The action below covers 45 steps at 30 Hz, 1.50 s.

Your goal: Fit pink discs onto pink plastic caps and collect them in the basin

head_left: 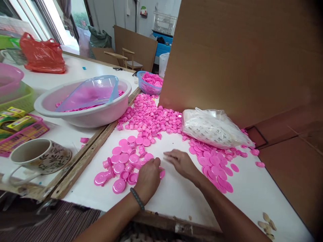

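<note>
A tall brown cardboard sheet [242, 53] stood along the white worktable [176, 195], bearing no writing. The round white plastic basin [83, 111] held pink pieces under a tilted clear blue plastic scoop-tray [88, 92]. A crumpled clear plastic bag [214, 129] showed printing too small to read. The small blue mesh basket [148, 85] was filled with pink discs. A floral ceramic mug [40, 158] lay beside yellow-labelled packets [15, 121], text illegible. Loose pink plastic caps and discs [126, 158] covered the table. The left hand [148, 178], beaded bracelet at the wrist, curled closed over a few caps; the right hand [180, 163] lay flat, fingers spread, holding nothing.
</note>
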Tool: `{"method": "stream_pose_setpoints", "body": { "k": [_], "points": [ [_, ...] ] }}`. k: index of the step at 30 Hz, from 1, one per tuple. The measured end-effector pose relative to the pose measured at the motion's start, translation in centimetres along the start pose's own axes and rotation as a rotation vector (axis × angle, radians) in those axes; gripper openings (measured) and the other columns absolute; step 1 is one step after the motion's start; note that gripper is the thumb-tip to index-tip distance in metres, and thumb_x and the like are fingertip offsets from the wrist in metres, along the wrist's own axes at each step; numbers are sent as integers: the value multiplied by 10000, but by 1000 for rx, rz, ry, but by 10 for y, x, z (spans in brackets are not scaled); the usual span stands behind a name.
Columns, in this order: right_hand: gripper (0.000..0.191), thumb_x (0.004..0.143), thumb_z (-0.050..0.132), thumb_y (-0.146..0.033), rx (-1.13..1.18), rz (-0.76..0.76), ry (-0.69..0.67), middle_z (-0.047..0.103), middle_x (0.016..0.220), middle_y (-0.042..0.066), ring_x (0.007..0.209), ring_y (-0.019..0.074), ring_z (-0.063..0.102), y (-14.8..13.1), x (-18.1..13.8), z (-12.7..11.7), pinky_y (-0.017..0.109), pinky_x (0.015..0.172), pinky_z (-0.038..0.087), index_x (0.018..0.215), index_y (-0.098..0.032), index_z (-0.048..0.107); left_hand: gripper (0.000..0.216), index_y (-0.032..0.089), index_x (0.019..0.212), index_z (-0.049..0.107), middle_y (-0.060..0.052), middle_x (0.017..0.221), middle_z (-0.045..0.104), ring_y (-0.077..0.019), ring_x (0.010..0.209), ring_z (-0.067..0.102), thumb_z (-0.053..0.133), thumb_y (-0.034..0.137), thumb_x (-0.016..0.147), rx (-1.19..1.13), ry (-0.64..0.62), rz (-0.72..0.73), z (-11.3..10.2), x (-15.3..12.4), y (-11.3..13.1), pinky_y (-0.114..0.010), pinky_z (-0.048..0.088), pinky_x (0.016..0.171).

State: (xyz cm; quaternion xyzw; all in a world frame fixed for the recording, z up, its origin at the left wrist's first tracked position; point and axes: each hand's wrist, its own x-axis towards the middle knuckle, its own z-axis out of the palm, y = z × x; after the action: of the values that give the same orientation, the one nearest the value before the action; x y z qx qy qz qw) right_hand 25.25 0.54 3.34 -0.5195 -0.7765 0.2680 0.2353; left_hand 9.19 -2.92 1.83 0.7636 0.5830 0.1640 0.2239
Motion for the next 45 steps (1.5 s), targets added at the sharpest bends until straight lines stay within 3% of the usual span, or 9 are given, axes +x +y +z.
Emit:
{"method": "stream_pose_setpoints", "body": {
  "k": [2,5,8,15,24,28,33,39,45],
  "points": [
    [249,864,452,-226,-161,-73,122,605,919,65,869,169,541,4,31,-2,288,749,421,1024,-199,641,37,169,811,513,-53,803,548,-194,770,495,477,173,818,103,67,106,0,-3,4,-301,368,652],
    [302,838,448,-109,-335,-125,77,522,1149,69,1030,183,476,19,72,1,287,772,405,1065,-227,609,48,174,831,531,-58,877,548,-218,864,453,540,197,790,157,38,287,5,-3,6,-347,373,743],
    [267,824,489,-110,-393,-97,0,558,1050,55,926,163,509,38,90,4,254,701,398,1041,-213,605,46,167,751,541,-59,829,565,-223,852,440,529,132,778,194,-14,286,9,-1,0,-362,361,741],
    [216,842,515,-297,-421,13,59,572,847,46,759,136,517,66,42,-9,241,620,379,739,-161,647,79,146,779,551,-77,782,576,-232,821,451,496,191,813,217,34,259,13,21,16,-355,352,721],
    [234,871,446,-256,-290,117,355,591,960,77,839,161,553,70,21,-20,281,722,438,993,-153,617,245,132,896,480,-91,918,522,-204,834,524,616,273,750,95,-80,94,49,69,52,-287,388,676],
    [363,847,474,-188,-372,32,256,503,1206,87,1072,206,477,78,44,-14,312,817,427,1208,-209,511,151,160,875,453,-46,850,524,-172,776,528,566,185,778,73,-65,112,47,62,46,-266,385,639],
    [164,833,505,-176,-400,-19,112,604,995,64,932,174,531,79,59,1,269,751,433,847,-182,669,134,172,809,462,-39,829,520,-178,802,494,425,44,803,210,25,339,46,40,37,-281,395,666],
    [179,842,508,-296,-304,64,190,614,785,29,719,147,557,68,9,-4,267,640,438,798,-172,630,225,173,912,463,-44,935,532,-190,862,506,609,200,743,16,-24,293,45,26,28,-289,430,697],
    [221,850,483,-281,-261,98,330,582,993,76,861,179,552,68,-57,-5,295,675,469,773,-185,666,314,176,1052,446,-56,967,563,-186,863,543,568,156,763,-132,-15,195,47,28,23,-294,433,724]
  ]
}}
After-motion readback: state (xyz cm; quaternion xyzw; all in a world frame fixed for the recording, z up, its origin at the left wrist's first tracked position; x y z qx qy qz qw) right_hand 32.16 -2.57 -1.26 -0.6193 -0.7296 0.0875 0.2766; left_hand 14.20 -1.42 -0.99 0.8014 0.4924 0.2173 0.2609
